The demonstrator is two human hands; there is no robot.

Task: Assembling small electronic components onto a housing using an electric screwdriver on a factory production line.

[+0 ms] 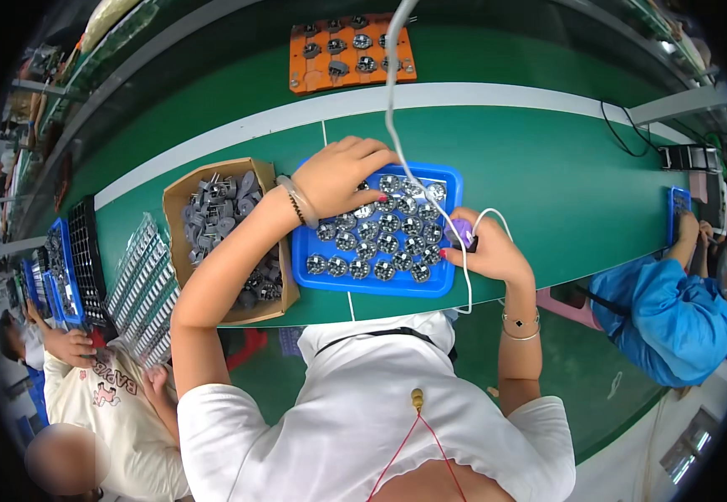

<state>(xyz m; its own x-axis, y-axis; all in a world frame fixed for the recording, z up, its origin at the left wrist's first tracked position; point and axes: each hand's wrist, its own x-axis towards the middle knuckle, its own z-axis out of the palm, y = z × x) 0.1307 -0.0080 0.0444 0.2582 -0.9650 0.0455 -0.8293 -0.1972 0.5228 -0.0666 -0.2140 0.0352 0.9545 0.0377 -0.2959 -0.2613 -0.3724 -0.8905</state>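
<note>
A blue plastic tray (437, 287) lies in front of me, filled with rows of small round circuit-board parts (388, 223). My left hand (340, 177) reaches over the tray's far left corner. Its fingers stretch toward the far rim and its thumb is held apart, over the parts; nothing shows in its grasp. At the tray's right side, my right hand (497, 253) is closed around a small purple object (461, 232) with a white cord by it. Fingers cover part of that object, so its exact kind cannot be made out.
Left of the tray stands a cardboard box (290, 297) of grey parts. Clear blister trays (142, 284) lie beyond it. An orange fixture (352, 54) sits at the back. A white cable (391, 92) hangs across the view. Co-workers sit at left and right.
</note>
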